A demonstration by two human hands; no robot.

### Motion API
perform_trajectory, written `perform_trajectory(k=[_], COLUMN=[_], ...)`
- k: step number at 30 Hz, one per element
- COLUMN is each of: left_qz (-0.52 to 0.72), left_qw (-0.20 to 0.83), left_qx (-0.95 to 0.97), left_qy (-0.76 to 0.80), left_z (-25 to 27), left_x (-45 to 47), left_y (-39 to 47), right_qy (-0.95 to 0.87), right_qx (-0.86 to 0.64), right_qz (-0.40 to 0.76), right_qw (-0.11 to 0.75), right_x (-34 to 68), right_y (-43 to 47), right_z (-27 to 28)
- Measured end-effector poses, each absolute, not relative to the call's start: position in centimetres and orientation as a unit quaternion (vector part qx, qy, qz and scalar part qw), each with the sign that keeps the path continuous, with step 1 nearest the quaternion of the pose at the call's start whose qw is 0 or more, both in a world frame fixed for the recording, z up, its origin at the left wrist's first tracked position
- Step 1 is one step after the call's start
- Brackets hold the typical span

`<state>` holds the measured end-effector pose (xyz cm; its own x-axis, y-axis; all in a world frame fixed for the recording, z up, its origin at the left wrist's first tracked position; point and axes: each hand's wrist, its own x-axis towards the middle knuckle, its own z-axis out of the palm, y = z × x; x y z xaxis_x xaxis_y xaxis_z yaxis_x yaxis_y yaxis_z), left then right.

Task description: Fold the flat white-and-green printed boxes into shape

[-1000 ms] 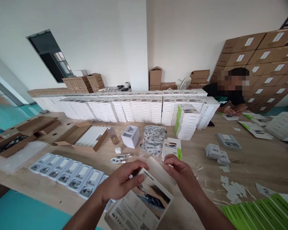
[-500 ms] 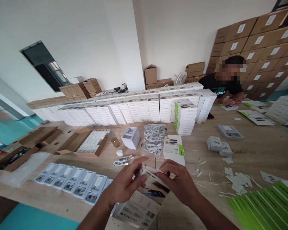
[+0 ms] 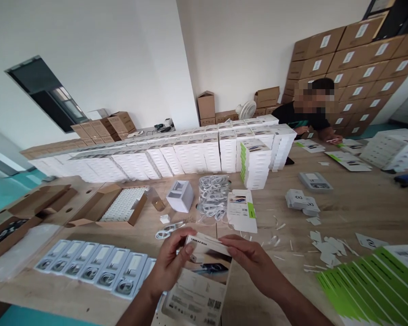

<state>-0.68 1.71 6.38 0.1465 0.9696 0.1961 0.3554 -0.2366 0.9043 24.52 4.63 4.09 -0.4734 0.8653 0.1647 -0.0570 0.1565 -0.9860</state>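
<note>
Just in front of me I hold a printed white carton (image 3: 206, 271), tilted, with a picture of a device, small text and square codes on its face. My left hand (image 3: 173, 262) grips its upper left edge, thumb on the front. My right hand (image 3: 248, 256) closes on the upper right corner, fingers along the narrow top end. That end looks flat. What is inside is hidden. Beyond the carton lie a coiled white cable (image 3: 166, 232), a small white adapter (image 3: 165, 219) and a flattened carton (image 3: 242, 210).
Blue-grey trays with cables (image 3: 97, 265) line the left. Bagged cables (image 3: 213, 197) lie mid-table, before a wall of stacked white cartons (image 3: 177, 154). Green-edged flat cartons (image 3: 367, 280) and paper scraps (image 3: 326, 249) lie right. A co-worker (image 3: 306, 117) sits across, at far right.
The carton's top end, raised under my right fingers before, now looks flat. My right fingers have straightened along it. The view has turned slightly right. The co-worker's hands have moved apart.
</note>
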Motion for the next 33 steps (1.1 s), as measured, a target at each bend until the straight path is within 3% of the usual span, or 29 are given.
perform_trajectory(k=[8,13,21,33], left_qz=[0.277,0.209,0.183,0.204], left_qw=[0.161,0.012,0.013,0.051], left_qx=[0.832,0.882,0.88,0.794], left_qy=[0.452,0.422,0.439,0.57], left_z=[7.1,8.1,8.1,5.4], left_x=[-1.3,-1.4,-1.2,-2.2], left_y=[-0.2,-2.3,-5.4,-10.9], right_qy=[-0.708,-0.695,-0.433,-0.393], right_qx=[-0.35,-0.309,-0.181,-0.191], right_qz=[0.458,0.544,0.847,0.886], right_qw=[0.409,0.355,0.25,0.154], right_x=[24.4,23.4,21.4,16.5], right_y=[3.1,3.0,2.8,1.3], right_z=[3.3,4.4,3.4,-1.3])
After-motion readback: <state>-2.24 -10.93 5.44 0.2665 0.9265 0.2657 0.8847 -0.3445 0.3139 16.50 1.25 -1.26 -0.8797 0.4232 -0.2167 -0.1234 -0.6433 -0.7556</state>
